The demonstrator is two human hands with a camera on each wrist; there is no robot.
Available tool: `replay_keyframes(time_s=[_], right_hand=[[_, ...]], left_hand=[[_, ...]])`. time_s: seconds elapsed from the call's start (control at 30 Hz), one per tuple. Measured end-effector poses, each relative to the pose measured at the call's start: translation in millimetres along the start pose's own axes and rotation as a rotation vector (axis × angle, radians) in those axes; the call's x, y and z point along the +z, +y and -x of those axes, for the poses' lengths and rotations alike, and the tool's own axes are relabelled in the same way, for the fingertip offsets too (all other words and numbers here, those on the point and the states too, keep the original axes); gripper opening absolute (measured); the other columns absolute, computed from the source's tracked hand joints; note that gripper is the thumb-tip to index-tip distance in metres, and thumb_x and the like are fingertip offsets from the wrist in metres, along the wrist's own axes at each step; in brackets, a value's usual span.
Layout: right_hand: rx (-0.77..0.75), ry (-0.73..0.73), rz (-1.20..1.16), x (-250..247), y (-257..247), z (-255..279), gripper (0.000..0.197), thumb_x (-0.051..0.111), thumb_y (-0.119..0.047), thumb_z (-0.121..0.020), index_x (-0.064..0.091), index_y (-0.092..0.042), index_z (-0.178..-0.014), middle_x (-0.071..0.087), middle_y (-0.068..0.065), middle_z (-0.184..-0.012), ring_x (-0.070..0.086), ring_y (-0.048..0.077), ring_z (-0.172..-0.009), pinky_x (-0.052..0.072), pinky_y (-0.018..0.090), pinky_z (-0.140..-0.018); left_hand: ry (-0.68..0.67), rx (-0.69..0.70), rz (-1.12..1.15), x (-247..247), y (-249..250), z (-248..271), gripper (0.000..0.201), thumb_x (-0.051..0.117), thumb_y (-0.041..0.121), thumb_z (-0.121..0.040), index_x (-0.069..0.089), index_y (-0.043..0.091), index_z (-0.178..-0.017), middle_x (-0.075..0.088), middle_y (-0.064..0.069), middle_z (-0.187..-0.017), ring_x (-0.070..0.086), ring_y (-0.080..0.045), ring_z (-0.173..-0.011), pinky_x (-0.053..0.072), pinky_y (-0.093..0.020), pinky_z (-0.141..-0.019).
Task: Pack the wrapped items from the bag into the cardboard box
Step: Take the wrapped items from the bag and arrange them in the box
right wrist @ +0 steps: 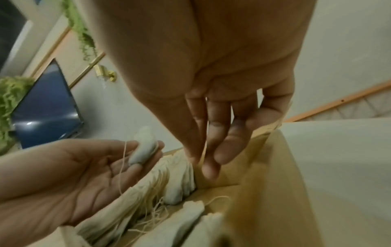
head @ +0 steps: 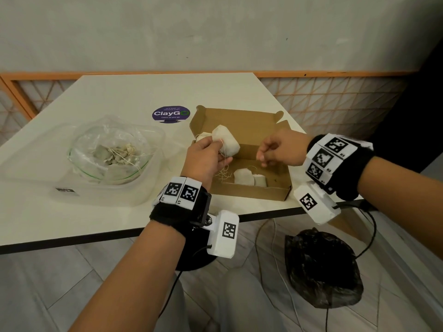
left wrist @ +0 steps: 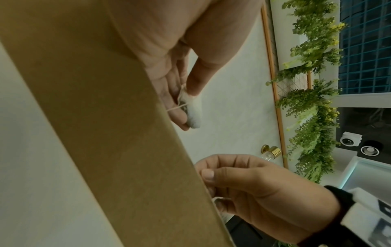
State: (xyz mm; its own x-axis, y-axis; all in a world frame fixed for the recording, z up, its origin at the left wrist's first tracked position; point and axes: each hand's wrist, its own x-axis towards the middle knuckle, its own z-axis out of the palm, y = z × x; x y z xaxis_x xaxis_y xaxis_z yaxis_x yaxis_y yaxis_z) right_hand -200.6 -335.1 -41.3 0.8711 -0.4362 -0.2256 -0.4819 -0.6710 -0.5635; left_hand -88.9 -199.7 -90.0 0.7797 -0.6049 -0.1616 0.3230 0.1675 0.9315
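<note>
Over the open cardboard box (head: 249, 190), my left hand (head: 215, 150) pinches white wrapped pouches (head: 226, 140) between thumb and fingers. The left wrist view shows one pouch (left wrist: 193, 110) with its string held at the fingertips, behind the box wall (left wrist: 105, 133). To the right, also over the box, my right hand (head: 262, 159) has curled fingers pinching a thin string (right wrist: 203, 150). More wrapped pouches (head: 249, 177) lie on the box floor with loose strings. The clear plastic bag (head: 110, 152), holding several more pouches, sits left of the box.
The bag rests in a clear plastic container (head: 100, 197) on the white table (head: 119, 97). A purple ClayGo sticker (head: 171, 114) lies behind the box. A black plastic bag (head: 323, 267) and cables lie on the floor beyond the table's near edge.
</note>
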Motion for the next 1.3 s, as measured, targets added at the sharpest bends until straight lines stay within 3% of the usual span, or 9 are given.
replay_keyframes(time_s=[0.27, 0.37, 0.47, 0.53, 0.73, 0.83, 1.0, 1.1, 1.3], right_hand=[[-0.02, -0.108, 0.358, 24, -14, 6, 0.018, 0.067, -0.022, -0.083, 0.065, -0.015, -0.099, 0.055, -0.012, -0.07, 0.048, 0.002, -0.063, 0.039, 0.019, -0.059], [0.007, -0.033, 0.347, 15, -17, 7, 0.017, 0.06, -0.013, -0.086, 0.063, -0.013, -0.103, 0.065, -0.004, -0.09, 0.054, 0.009, -0.074, 0.045, 0.023, -0.068], [-0.143, 0.209, 0.132, 1, -30, 4, 0.032, 0.064, -0.026, -0.085, 0.055, -0.021, -0.116, 0.057, -0.006, -0.104, 0.052, 0.011, -0.085, 0.04, 0.025, -0.078], [-0.216, 0.184, 0.09, -6, -41, 1, 0.037, 0.068, -0.034, -0.081, 0.058, -0.025, -0.116, 0.058, -0.008, -0.103, 0.054, 0.01, -0.09, 0.042, 0.026, -0.084], [-0.173, 0.233, 0.145, -11, -42, -19, 0.014, 0.071, -0.025, -0.08, 0.069, -0.016, -0.091, 0.057, -0.012, -0.072, 0.054, 0.009, -0.074, 0.042, 0.022, -0.07], [-0.102, 0.186, 0.243, -11, -39, -21, 0.019, 0.071, -0.026, -0.081, 0.068, -0.016, -0.096, 0.056, -0.011, -0.075, 0.054, 0.012, -0.081, 0.039, 0.024, -0.074], [-0.112, 0.007, 0.136, -9, -55, -22, 0.01, 0.072, -0.032, -0.078, 0.072, -0.027, -0.087, 0.068, -0.001, -0.085, 0.057, 0.011, -0.076, 0.045, 0.022, -0.07], [-0.031, -0.088, 0.015, -1, -64, -30, 0.018, 0.071, -0.018, -0.08, 0.071, -0.011, -0.096, 0.063, 0.0, -0.066, 0.051, 0.005, -0.052, 0.04, 0.009, -0.047], [0.096, -0.098, 0.002, 11, -70, -55, 0.006, 0.065, 0.002, -0.082, 0.065, -0.003, -0.08, 0.058, -0.004, -0.039, 0.051, 0.002, -0.034, 0.044, 0.012, -0.038]], left_hand=[[-0.03, 0.006, -0.046, -1, 1, 2, 0.014, 0.053, 0.009, -0.093, 0.061, 0.006, -0.104, 0.059, -0.022, -0.123, 0.064, -0.032, -0.102, 0.056, -0.035, -0.086], [-0.059, 0.004, -0.112, -3, 3, 5, 0.009, 0.056, 0.011, -0.092, 0.064, 0.008, -0.095, 0.059, -0.019, -0.122, 0.065, -0.032, -0.104, 0.057, -0.033, -0.083], [-0.124, -0.007, -0.238, 0, 7, 8, 0.011, 0.056, 0.012, -0.092, 0.064, 0.012, -0.085, 0.06, -0.018, -0.106, 0.061, -0.027, -0.09, 0.054, -0.028, -0.076], [-0.202, 0.009, -0.33, 3, 11, 13, 0.015, 0.056, 0.013, -0.093, 0.066, 0.012, -0.081, 0.059, -0.018, -0.094, 0.055, -0.027, -0.084, 0.049, -0.031, -0.074], [-0.096, 0.189, -0.375, -12, 29, 17, 0.014, 0.056, 0.007, -0.092, 0.065, 0.011, -0.081, 0.067, -0.005, -0.083, 0.063, -0.014, -0.075, 0.055, -0.021, -0.064], [0.074, 0.334, -0.46, -28, 31, 11, 0.023, 0.051, 0.0, -0.086, 0.066, 0.018, -0.083, 0.069, 0.001, -0.088, 0.064, -0.014, -0.086, 0.053, -0.033, -0.084], [0.095, 0.231, -0.429, -39, 18, 11, 0.024, 0.057, 0.002, -0.087, 0.059, 0.013, -0.108, 0.063, -0.009, -0.117, 0.057, -0.022, -0.116, 0.047, -0.042, -0.099], [0.107, 0.178, -0.325, -42, 12, 9, 0.04, 0.043, -0.018, -0.084, 0.055, 0.0, -0.117, 0.06, -0.011, -0.119, 0.057, -0.021, -0.115, 0.046, -0.037, -0.1], [0.086, 0.155, -0.234, -45, 14, 12, 0.045, 0.035, -0.025, -0.081, 0.053, -0.005, -0.118, 0.059, -0.013, -0.117, 0.055, -0.02, -0.114, 0.046, -0.034, -0.098]])
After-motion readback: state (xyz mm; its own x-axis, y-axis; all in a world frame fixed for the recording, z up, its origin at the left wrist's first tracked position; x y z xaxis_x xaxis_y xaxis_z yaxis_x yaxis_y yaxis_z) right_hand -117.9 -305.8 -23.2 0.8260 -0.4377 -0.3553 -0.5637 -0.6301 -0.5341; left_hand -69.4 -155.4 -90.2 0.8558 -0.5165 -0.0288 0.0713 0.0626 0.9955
